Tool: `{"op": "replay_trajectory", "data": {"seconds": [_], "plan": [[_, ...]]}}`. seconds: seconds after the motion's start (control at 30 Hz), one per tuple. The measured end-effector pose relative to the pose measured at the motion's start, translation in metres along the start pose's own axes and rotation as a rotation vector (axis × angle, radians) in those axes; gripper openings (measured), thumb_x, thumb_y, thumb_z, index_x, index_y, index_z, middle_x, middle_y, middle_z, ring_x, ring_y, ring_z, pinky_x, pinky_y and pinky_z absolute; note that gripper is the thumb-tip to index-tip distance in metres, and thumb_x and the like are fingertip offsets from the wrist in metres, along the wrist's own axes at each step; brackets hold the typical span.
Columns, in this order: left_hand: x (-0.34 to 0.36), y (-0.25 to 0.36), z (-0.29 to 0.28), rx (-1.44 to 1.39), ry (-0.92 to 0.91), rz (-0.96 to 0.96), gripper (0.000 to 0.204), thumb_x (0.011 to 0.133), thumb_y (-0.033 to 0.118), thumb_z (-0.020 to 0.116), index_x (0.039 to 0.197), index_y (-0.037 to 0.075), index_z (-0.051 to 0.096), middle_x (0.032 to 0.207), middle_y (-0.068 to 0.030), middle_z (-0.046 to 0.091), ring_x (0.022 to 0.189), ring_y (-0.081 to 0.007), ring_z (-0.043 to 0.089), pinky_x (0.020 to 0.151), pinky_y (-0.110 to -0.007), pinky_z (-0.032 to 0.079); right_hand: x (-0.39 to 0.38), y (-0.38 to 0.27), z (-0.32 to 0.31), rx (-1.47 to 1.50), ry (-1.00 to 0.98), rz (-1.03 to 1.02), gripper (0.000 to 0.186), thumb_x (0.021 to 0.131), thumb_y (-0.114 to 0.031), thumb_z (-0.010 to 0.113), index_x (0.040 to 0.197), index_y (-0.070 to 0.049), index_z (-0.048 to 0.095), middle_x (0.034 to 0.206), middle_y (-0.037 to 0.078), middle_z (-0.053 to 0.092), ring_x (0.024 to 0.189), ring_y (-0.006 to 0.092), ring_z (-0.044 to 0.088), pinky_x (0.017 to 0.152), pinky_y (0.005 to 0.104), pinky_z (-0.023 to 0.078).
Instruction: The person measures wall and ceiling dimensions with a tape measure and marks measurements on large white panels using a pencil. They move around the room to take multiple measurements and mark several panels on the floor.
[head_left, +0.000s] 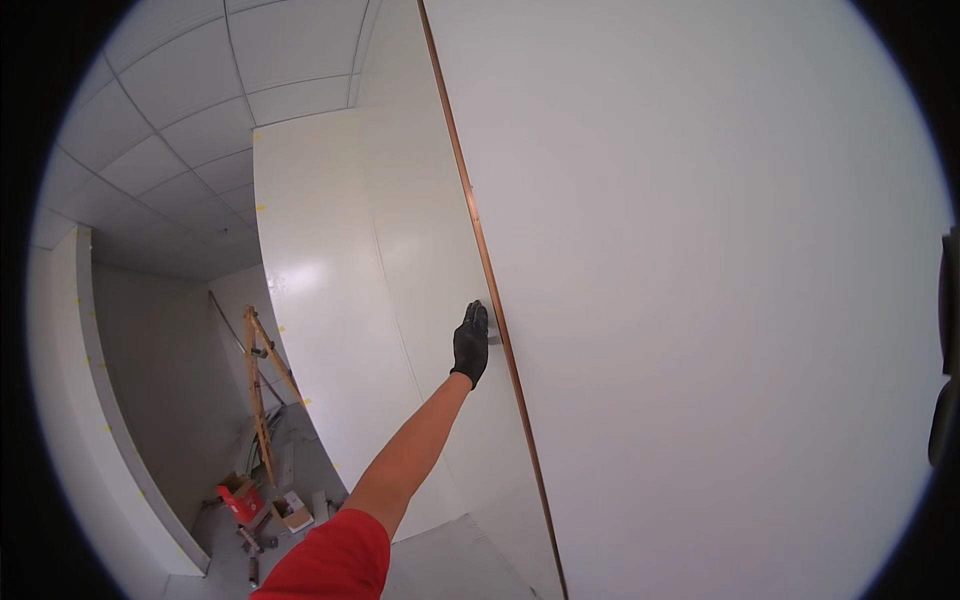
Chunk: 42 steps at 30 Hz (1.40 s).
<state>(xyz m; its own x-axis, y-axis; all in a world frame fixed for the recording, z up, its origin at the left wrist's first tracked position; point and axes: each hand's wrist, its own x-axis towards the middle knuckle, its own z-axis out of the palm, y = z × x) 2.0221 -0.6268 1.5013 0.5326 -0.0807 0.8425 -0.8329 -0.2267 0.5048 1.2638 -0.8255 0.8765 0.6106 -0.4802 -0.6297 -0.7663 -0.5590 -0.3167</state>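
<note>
My left hand, in a black glove, reaches out at the middle of the view, its fingers stretched upward and lying flat. It is just left of a thin brown edge that runs down the side of a large white panel. The palm seems to rest on the white wall surface behind that edge, though the contact itself is hidden. A bare forearm and a red sleeve lead up to it from the lower edge. I cannot make out my right hand.
To the left, a wooden stepladder stands in a recess beyond the wall's end. Near its feet are a red box, an open cardboard box and scattered tools. Dark shapes at the right rim are cut off. Ceiling tiles span the upper left.
</note>
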Motion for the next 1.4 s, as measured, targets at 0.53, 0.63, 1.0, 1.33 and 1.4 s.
{"op": "replay_trajectory", "data": {"seconds": [0.53, 0.63, 1.0, 1.33, 1.4], "plan": [[-0.008, 0.143, 0.007, -0.385, -0.173, -0.415, 0.096, 0.106, 0.087, 0.045, 0.172, 0.016, 0.049, 0.180, -0.0102, 0.039, 0.165, -0.0335, 0.037, 0.127, -0.064, 0.037, -0.032, 0.093, 0.013, -0.032, -0.068, 0.047, 0.051, 0.112, -0.038, 0.055, 0.163, -0.031, 0.060, 0.134, 0.017, 0.078, 0.123, 0.0380, 0.075, 0.108, 0.0496, 0.058], [-0.016, 0.130, -0.027, -0.374, -0.377, -0.394, 0.097, 0.108, 0.083, 0.043, 0.175, 0.013, 0.041, 0.184, -0.0127, 0.035, 0.170, -0.0342, 0.031, 0.130, -0.064, 0.033, -0.066, 0.104, 0.028, -0.067, -0.098, 0.100, 0.052, 0.112, -0.038, 0.055, 0.164, -0.032, 0.060, 0.134, 0.018, 0.078, 0.123, 0.0380, 0.075, 0.108, 0.0502, 0.058], [-0.564, -0.147, -0.326, 0.614, -1.386, -0.537, 0.076, 0.110, 0.064, 0.059, 0.165, 0.012, 0.056, 0.165, -0.0178, 0.060, 0.153, -0.0386, 0.055, 0.130, -0.048, 0.042, -0.230, 0.128, 0.115, -0.281, -0.244, 0.213, 0.064, 0.111, -0.050, 0.056, 0.172, -0.034, 0.047, 0.136, 0.017, 0.078, 0.126, 0.0339, 0.075, 0.111, 0.0498, 0.058], [-1.020, -0.115, -0.774, 0.472, -1.814, -1.590, 0.071, 0.112, 0.064, 0.047, 0.142, 0.006, 0.074, 0.140, -0.0192, 0.077, 0.129, -0.0367, 0.071, 0.114, -0.049, 0.053, -0.085, -0.166, 0.250, -0.203, -0.054, -0.245, 0.052, 0.113, -0.037, 0.058, 0.164, -0.029, 0.054, 0.109, 0.025, 0.080, 0.098, 0.0501, 0.076, 0.085, 0.0644, 0.060], [-1.044, -0.131, -0.826, 0.454, -1.765, -1.523, 0.064, 0.115, 0.057, 0.043, 0.129, 0.005, 0.077, 0.123, -0.0200, 0.081, 0.125, -0.0369, 0.073, 0.111, -0.050, 0.055, -0.017, -0.262, 0.281, -0.107, -0.113, -0.346, 0.058, 0.111, -0.031, 0.061, 0.168, -0.023, 0.053, 0.137, 0.029, 0.075, 0.122, 0.0501, 0.073, 0.105, 0.0550, 0.060]]}}
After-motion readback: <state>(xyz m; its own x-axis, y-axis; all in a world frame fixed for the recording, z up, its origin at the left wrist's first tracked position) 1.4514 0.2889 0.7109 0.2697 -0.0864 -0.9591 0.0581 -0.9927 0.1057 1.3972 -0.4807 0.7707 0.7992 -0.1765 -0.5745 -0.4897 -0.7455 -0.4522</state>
